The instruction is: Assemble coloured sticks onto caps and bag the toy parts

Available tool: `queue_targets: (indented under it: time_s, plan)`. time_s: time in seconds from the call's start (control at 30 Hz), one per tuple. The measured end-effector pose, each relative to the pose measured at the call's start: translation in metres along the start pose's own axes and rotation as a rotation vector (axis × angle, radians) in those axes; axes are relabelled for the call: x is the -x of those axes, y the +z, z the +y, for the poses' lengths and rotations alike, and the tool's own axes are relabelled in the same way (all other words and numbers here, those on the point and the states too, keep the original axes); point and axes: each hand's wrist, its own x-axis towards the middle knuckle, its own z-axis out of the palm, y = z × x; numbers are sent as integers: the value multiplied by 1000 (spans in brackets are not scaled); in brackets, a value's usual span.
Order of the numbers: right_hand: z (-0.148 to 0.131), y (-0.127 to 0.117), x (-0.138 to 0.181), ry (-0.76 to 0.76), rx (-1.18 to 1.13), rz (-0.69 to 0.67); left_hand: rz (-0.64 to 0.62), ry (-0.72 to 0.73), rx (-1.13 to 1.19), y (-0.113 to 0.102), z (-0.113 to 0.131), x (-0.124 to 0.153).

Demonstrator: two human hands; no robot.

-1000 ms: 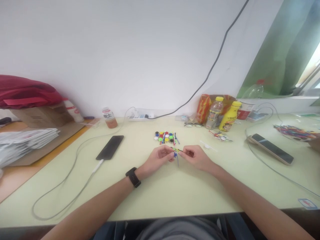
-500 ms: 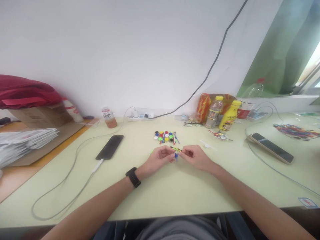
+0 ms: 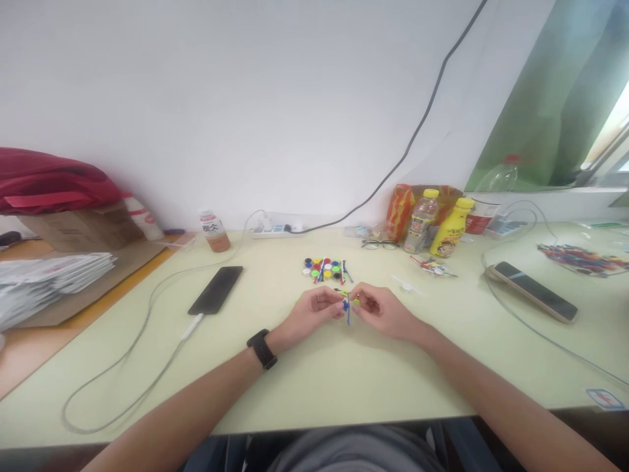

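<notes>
My left hand (image 3: 317,311), a black watch on its wrist, is closed in a pinch on a small blue plastic piece (image 3: 346,305). A thin blue plastic stick (image 3: 348,317) stands out from that piece and points toward me. Close beside it, my right hand (image 3: 381,311) is closed, with thumb and forefinger at the upper part of the stick. Bits of yellow-green and black show between the hands, partly hidden by fingers. Just beyond lie several coloured round discs (image 3: 327,275) with thin sticks among them.
A black phone (image 3: 216,290) on a cable lies left, another phone (image 3: 535,292) right. Bottles (image 3: 449,228), glasses (image 3: 379,244) and a small pile of coloured sticks (image 3: 432,266) sit at the back right. A drink bottle (image 3: 215,231) stands back left.
The blue stick now shows longer and more upright between my hands. My right hand's fingers have shifted slightly; my left hand has hardly moved.
</notes>
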Motion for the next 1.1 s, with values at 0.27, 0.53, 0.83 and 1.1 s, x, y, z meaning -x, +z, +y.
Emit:
queue_targets:
  time_s: [0.27,0.53,0.83,1.1]
  plan:
    - [4,1,-3,-62,50,4,-8,-5,12,-1,-1,0]
    - [-3,-4,-6,-123,-22,-1,-67,-65,52,-1,-5,1]
    - [30,-54,-9,216,552,210,-62,-125,-89,-4,-9,1]
    - [62,-75,-5,501,862,140,-93,-112,-134,-2,-8,2]
